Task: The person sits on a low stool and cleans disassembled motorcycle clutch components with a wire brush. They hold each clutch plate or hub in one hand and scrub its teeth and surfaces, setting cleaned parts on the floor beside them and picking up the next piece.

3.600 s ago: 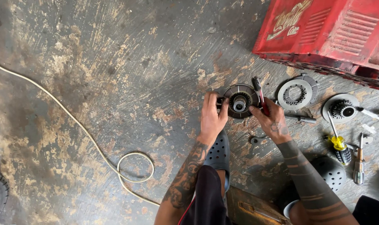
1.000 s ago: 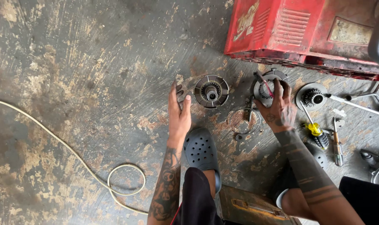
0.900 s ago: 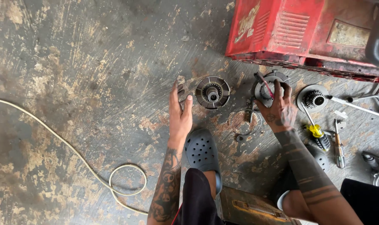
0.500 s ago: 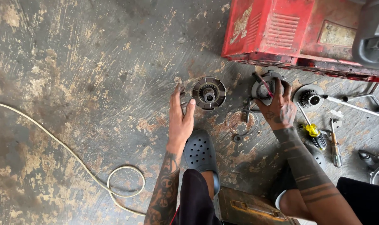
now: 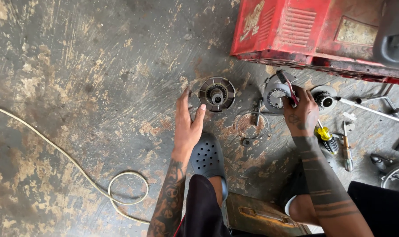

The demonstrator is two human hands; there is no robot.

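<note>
The left hand point(image 5: 187, 126) lies open-palmed on the floor point(image 5: 98, 79) beside the clutch hub point(image 5: 216, 93), while the right hand point(image 5: 301, 115) has its grip closed on a red-handled tool point(image 5: 287, 85) over a toothed disc point(image 5: 275, 94).

Both arms were bare, with no sleeves or gloves. The left forearm point(image 5: 169, 199) carried dense dark tattoo work from wrist to elbow, and the left hand point(image 5: 187, 125) wore no rings that could be made out. The right forearm point(image 5: 322, 184) bore dark banded tattoos, and the back of the right hand point(image 5: 301, 116) showed a small tattoo too. Black trousers point(image 5: 204, 210) covered the legs. A dark grey perforated clog point(image 5: 207, 159) was on one foot.
</note>
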